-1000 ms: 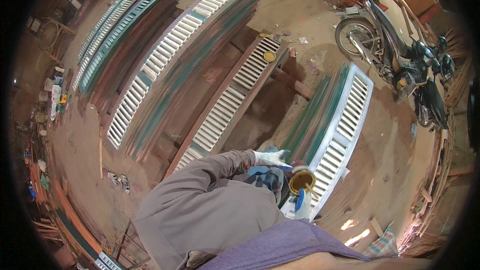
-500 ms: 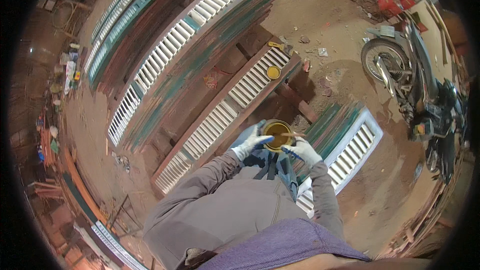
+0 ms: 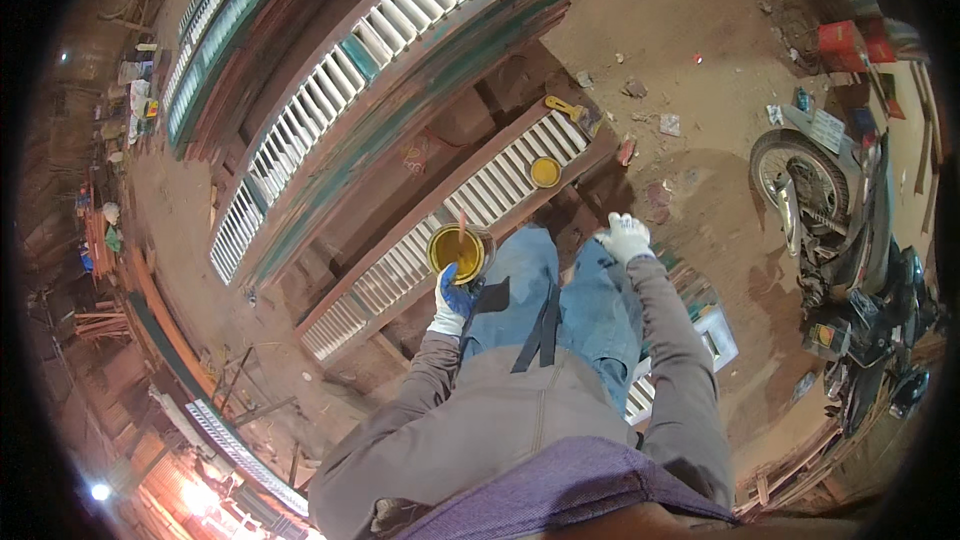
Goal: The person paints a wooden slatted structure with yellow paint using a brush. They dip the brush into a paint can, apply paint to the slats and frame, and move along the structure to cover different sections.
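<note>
My left hand [image 3: 453, 302], in a white glove with blue on the fingers, holds an open round can [image 3: 484, 258] by its near side. Inside it is yellow-brown liquid, and a thin reddish stick or handle [image 3: 461, 224] stands up from it. Gloved as well, my right hand [image 3: 627, 238] is near my right knee, thumb apart from the fingers, with nothing visible in it. Beyond the can lies a long slatted wooden panel [image 3: 400, 262] with white slats. On its far end rest a round yellow lid [image 3: 545, 172] and a flat yellow-handled tool [image 3: 566, 107].
Long stacks of slatted panels [image 3: 335, 90] stand to the left, with more [image 3: 232, 20] behind. A smaller slatted panel [image 3: 712, 335] shows beside my right forearm. At the right a motorbike [image 3: 815, 200] is parked, with a red container [image 3: 842, 46] behind. Scraps litter the dirt floor [image 3: 690, 30].
The can has moved left in my left hand. My right hand has left the can and shifted right, beside my knee. My jeans and knees now show more.
</note>
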A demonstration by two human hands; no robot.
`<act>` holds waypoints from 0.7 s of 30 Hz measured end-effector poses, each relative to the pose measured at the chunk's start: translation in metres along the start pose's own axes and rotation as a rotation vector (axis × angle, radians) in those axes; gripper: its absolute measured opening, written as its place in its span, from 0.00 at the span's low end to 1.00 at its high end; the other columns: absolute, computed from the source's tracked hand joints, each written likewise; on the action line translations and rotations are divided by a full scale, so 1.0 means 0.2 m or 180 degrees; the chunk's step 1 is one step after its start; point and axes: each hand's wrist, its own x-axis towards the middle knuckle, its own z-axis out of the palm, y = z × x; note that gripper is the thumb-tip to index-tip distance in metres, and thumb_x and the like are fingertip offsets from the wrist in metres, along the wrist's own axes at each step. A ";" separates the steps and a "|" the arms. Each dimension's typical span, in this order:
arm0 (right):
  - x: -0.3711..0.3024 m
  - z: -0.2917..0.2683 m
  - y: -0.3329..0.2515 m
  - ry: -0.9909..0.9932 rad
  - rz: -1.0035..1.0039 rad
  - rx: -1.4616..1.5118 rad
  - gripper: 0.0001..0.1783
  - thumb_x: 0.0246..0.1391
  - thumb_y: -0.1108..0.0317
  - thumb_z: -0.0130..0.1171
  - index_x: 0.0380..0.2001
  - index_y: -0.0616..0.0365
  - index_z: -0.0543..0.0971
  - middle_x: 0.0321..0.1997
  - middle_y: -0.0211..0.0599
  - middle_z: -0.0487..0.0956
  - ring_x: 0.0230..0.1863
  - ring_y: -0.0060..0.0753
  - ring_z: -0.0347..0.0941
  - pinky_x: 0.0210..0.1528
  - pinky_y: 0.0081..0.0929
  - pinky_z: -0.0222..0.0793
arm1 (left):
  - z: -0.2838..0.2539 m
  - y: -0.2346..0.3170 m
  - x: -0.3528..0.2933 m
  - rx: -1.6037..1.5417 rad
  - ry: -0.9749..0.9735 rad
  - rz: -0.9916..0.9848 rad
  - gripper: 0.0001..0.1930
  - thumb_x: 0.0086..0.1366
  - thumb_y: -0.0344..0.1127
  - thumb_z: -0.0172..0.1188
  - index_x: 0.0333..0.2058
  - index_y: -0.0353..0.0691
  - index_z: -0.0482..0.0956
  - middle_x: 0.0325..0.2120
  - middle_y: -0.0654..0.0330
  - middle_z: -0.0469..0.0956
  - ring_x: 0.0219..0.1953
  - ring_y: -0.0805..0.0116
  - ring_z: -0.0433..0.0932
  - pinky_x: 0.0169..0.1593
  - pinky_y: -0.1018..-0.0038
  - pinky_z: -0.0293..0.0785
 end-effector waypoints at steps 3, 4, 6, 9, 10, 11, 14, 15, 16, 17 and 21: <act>0.36 -0.17 -0.03 -0.0390 0.0052 -0.0230 0.29 0.49 0.44 0.61 0.49 0.52 0.75 0.51 0.45 0.75 0.56 0.47 0.71 0.55 0.43 0.67 | 0.26 0.06 0.00 -0.0070 -0.0217 0.0105 0.26 0.60 0.45 0.58 0.55 0.42 0.70 0.49 0.54 0.76 0.49 0.56 0.76 0.50 0.58 0.75; 0.49 -0.17 -0.02 -0.0407 0.0002 -0.0314 0.29 0.49 0.44 0.62 0.49 0.52 0.75 0.51 0.44 0.74 0.56 0.47 0.70 0.55 0.43 0.67 | 0.31 0.08 0.04 -0.0054 -0.0264 0.0209 0.27 0.61 0.47 0.57 0.56 0.42 0.69 0.50 0.55 0.75 0.49 0.56 0.75 0.50 0.58 0.75; 0.75 -0.17 -0.02 -0.0442 -0.0134 -0.0466 0.30 0.49 0.44 0.62 0.49 0.52 0.75 0.52 0.43 0.74 0.56 0.46 0.69 0.54 0.43 0.67 | 0.41 0.15 0.17 -0.0106 -0.0301 0.0246 0.29 0.60 0.49 0.57 0.58 0.44 0.67 0.51 0.54 0.74 0.49 0.55 0.75 0.51 0.58 0.75; 1.19 0.01 0.05 -0.0428 -0.0200 -0.0550 0.31 0.46 0.45 0.64 0.51 0.49 0.76 0.54 0.41 0.72 0.58 0.46 0.66 0.54 0.45 0.64 | 0.87 0.31 0.37 0.0165 -0.0544 0.0537 0.31 0.59 0.49 0.58 0.59 0.47 0.66 0.52 0.54 0.74 0.51 0.55 0.74 0.52 0.57 0.74; 1.32 0.07 0.09 -0.0528 -0.0177 -0.0586 0.32 0.45 0.45 0.64 0.52 0.49 0.76 0.55 0.41 0.72 0.58 0.46 0.66 0.54 0.46 0.64 | 1.15 0.34 0.40 0.0267 -0.0574 0.0807 0.31 0.58 0.49 0.60 0.59 0.48 0.66 0.52 0.55 0.74 0.51 0.54 0.74 0.54 0.57 0.72; 1.41 0.08 0.07 -0.0670 -0.0166 -0.0553 0.29 0.48 0.49 0.62 0.53 0.49 0.76 0.56 0.42 0.71 0.59 0.46 0.65 0.54 0.45 0.63 | 1.27 0.41 0.51 0.0213 -0.0648 0.0888 0.32 0.57 0.49 0.61 0.59 0.49 0.66 0.53 0.55 0.73 0.51 0.55 0.73 0.53 0.58 0.73; 1.60 0.11 0.09 -0.0532 -0.0161 -0.0315 0.20 0.55 0.60 0.51 0.51 0.48 0.77 0.55 0.41 0.71 0.59 0.46 0.65 0.57 0.44 0.61 | 1.70 0.62 0.78 0.0367 -0.0945 0.1209 0.34 0.55 0.50 0.63 0.59 0.46 0.65 0.54 0.54 0.70 0.52 0.54 0.72 0.54 0.58 0.73; 1.65 0.18 0.14 -0.0377 -0.0262 -0.0443 0.20 0.56 0.60 0.50 0.52 0.48 0.75 0.55 0.40 0.71 0.59 0.45 0.65 0.56 0.47 0.61 | 1.85 0.65 0.92 0.0318 -0.0927 0.1343 0.36 0.53 0.51 0.64 0.58 0.42 0.65 0.54 0.52 0.70 0.52 0.52 0.72 0.53 0.57 0.74; 1.71 0.22 0.15 -0.0405 -0.0243 -0.0436 0.21 0.56 0.59 0.50 0.53 0.48 0.74 0.57 0.41 0.69 0.61 0.46 0.63 0.57 0.49 0.60 | 1.94 0.73 1.02 0.0291 -0.0751 0.1285 0.38 0.51 0.51 0.65 0.57 0.39 0.65 0.53 0.49 0.69 0.52 0.50 0.72 0.53 0.55 0.74; 1.77 0.22 0.16 -0.0407 -0.0245 -0.0453 0.23 0.56 0.58 0.50 0.55 0.47 0.73 0.60 0.41 0.68 0.62 0.46 0.62 0.57 0.50 0.59 | 2.01 0.80 1.14 0.0538 -0.0774 0.1363 0.39 0.49 0.51 0.66 0.57 0.39 0.64 0.53 0.47 0.69 0.52 0.48 0.71 0.53 0.54 0.74; 2.05 0.27 0.13 -0.0318 -0.0352 -0.0399 0.35 0.56 0.50 0.53 0.66 0.46 0.62 0.72 0.40 0.55 0.71 0.46 0.51 0.65 0.59 0.50 | 2.16 1.05 1.48 0.0900 -0.0513 0.1810 0.35 0.52 0.49 0.62 0.56 0.38 0.66 0.54 0.45 0.67 0.54 0.43 0.68 0.56 0.45 0.69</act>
